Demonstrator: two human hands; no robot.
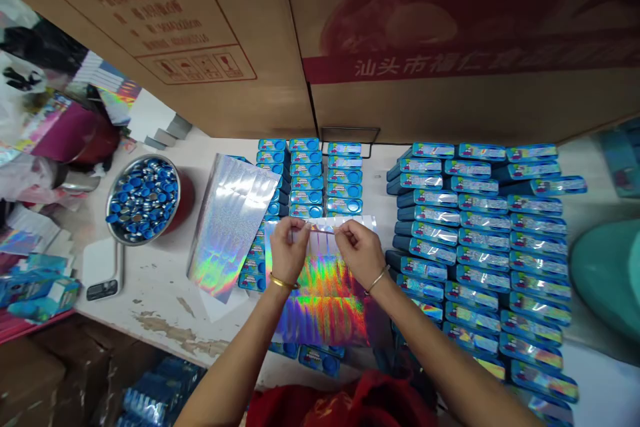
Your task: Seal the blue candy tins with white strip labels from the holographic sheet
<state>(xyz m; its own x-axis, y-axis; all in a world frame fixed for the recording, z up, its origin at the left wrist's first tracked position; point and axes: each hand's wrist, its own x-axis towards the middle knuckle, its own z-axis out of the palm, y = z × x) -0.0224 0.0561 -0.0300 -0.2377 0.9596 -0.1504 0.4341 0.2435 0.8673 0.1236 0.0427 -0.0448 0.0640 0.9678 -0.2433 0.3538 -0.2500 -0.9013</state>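
Note:
My left hand (pixel 290 248) and my right hand (pixel 361 251) are both closed in a pinch, each on one end of a narrow sticker strip (pixel 323 231) stretched level between them. Right below lies a shiny holographic sticker sheet (pixel 325 300) with rainbow reflections, resting over rows of small blue cases. A second holographic sheet (pixel 233 213) lies slanted to the left, partly covering more cases. Beyond my fingers stand blue cases (pixel 345 177) in columns, their tops facing up. My fingers hide the strip's ends.
Rows of blue cases with shiny strips on top (pixel 483 240) fill the right side. At left are a metal bowl (pixel 111 197) of blue caps and a white power bank (pixel 103 270). Large cartons (pixel 240 107) wall off the back. A teal stool-like object (pixel 607 273) stands far right.

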